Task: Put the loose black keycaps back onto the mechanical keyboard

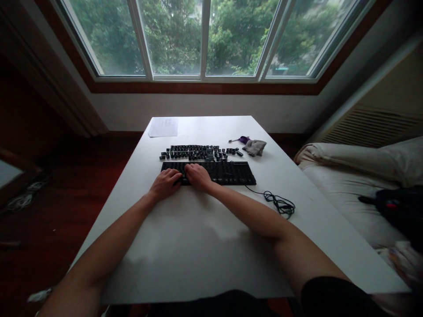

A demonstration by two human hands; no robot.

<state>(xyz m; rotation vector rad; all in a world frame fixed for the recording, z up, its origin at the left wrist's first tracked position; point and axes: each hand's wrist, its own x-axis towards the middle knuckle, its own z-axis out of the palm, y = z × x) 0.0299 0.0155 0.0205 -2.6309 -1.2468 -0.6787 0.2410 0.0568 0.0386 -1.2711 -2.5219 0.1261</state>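
Observation:
A black computer keyboard [231, 172] lies across the white table in front of me. My left hand [165, 183] rests on its left end, fingers stretched forward over the edge. My right hand [198, 177] is over the left half of the keyboard, with its fingers bent together and pointing down. The tips are partly hidden, and whether a small piece is between them cannot be made out. Just beyond the keyboard, many loose black keycaps [190, 154] stand in rough rows.
A coiled black cable [280, 203] runs from the keyboard on the right. A grey cloth [256, 147] and a purple-handled brush [243, 139] lie at the back right. Paper [164, 127] sits at the far left corner of the table [185, 255]. A sofa [337, 189] stands to the right.

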